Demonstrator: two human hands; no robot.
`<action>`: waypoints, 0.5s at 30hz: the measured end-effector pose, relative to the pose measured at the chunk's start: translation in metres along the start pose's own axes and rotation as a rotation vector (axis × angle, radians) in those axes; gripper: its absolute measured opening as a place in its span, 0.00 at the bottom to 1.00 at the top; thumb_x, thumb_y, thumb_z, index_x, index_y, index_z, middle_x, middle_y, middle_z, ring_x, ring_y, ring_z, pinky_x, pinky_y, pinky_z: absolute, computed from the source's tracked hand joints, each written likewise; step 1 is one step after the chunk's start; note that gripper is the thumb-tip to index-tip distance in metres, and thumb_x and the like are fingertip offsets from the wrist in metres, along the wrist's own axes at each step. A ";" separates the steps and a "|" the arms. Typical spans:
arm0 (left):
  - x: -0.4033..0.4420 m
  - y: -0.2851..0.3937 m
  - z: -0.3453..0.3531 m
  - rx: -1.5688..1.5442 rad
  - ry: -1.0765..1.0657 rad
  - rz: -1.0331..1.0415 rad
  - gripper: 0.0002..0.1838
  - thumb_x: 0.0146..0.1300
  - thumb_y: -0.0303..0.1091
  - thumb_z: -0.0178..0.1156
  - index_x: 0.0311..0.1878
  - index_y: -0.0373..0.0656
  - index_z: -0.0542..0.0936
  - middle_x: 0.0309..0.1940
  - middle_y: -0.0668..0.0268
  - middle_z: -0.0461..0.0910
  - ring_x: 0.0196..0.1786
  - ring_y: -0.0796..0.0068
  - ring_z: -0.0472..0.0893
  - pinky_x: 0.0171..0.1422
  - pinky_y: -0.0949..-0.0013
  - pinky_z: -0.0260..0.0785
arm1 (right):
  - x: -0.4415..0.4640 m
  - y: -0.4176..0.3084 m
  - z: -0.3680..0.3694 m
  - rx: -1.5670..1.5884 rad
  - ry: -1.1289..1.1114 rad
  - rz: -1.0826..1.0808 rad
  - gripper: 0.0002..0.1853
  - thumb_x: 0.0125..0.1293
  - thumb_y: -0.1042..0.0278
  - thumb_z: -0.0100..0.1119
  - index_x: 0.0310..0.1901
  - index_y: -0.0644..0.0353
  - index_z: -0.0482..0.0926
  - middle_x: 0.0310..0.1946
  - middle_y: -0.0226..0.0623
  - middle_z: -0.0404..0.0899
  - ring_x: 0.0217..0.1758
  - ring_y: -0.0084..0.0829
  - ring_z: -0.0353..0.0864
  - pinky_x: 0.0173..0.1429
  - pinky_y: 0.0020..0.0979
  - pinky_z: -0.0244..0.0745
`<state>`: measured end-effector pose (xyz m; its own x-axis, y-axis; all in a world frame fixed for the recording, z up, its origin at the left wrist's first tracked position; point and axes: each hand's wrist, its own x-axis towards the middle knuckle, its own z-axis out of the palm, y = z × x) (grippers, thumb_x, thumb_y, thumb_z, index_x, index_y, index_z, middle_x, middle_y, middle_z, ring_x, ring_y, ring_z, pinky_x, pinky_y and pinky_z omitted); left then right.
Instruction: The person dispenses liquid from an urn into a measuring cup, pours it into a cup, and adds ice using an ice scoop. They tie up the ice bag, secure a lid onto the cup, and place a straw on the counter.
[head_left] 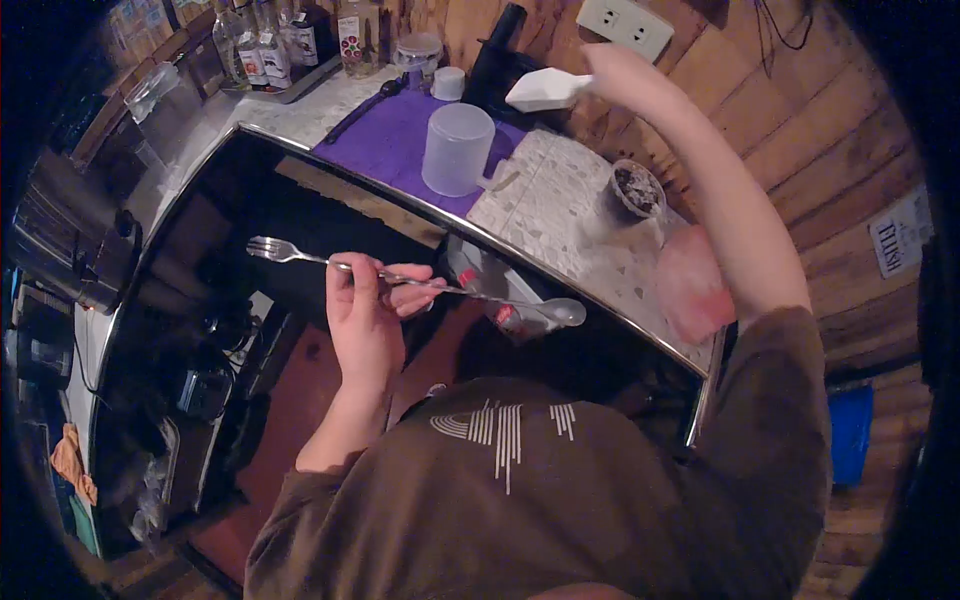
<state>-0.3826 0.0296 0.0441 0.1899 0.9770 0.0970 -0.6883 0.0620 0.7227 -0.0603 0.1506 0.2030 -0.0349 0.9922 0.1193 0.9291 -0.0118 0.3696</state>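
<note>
The step in hand appears to be one of handling two tools at once. The person's left hand is closed on a long silver metal bar spoon with a twisted shaft, thumb and fingers pinching it left of its middle. The right hand reaches to the far side and seems clamped around the narrow end of a white angular scoop-like piece (its exact kind cannot be told).

The next move, by judgement, calls for a steady pinch on the spoon, since both ends stick out well past the fingers, and for a clear path for the white piece.

The bar spoon lies across the left hand, its fork end to the left and its bowl to the right, on the near side of the pale speckled counter. The white piece juts left from the right hand, to the far right of a frosted plastic jug with a handle, which stands on a purple mat. Nearer and farther right are a dark-filled cup and a clear cup with pinkish-red contents, both apart from the hands.
</note>
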 end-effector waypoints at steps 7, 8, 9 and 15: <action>0.012 0.010 -0.024 -0.004 0.034 -0.022 0.11 0.71 0.43 0.44 0.40 0.46 0.65 0.32 0.49 0.79 0.28 0.60 0.83 0.32 0.66 0.79 | 0.109 -0.025 0.020 -0.146 -0.304 -0.076 0.13 0.38 0.65 0.73 0.28 0.60 0.85 0.26 0.39 0.83 0.29 0.35 0.82 0.34 0.36 0.77; 0.013 0.012 -0.026 0.003 0.037 -0.023 0.11 0.71 0.43 0.44 0.40 0.46 0.65 0.32 0.49 0.79 0.28 0.60 0.83 0.32 0.66 0.79 | 0.122 -0.023 0.025 -0.146 -0.336 -0.080 0.14 0.38 0.64 0.73 0.29 0.60 0.85 0.26 0.38 0.83 0.29 0.35 0.82 0.34 0.36 0.77; 0.014 0.014 -0.027 0.010 0.041 -0.024 0.11 0.71 0.43 0.44 0.40 0.46 0.65 0.32 0.49 0.79 0.28 0.60 0.83 0.32 0.66 0.79 | 0.138 -0.020 0.035 -0.146 -0.367 -0.086 0.15 0.38 0.64 0.74 0.29 0.60 0.85 0.26 0.38 0.83 0.29 0.34 0.83 0.34 0.35 0.77; 0.022 0.012 -0.037 0.014 0.054 -0.043 0.11 0.71 0.44 0.45 0.41 0.46 0.64 0.32 0.50 0.79 0.28 0.60 0.83 0.32 0.67 0.79 | 0.164 -0.023 0.049 -0.219 -0.452 -0.015 0.17 0.42 0.60 0.74 0.32 0.61 0.85 0.30 0.36 0.84 0.32 0.34 0.83 0.37 0.35 0.78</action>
<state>-0.4125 0.0596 0.0295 0.1806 0.9831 0.0285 -0.6703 0.1018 0.7350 -0.0694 0.3197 0.1694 0.1608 0.9462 -0.2809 0.8287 0.0251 0.5591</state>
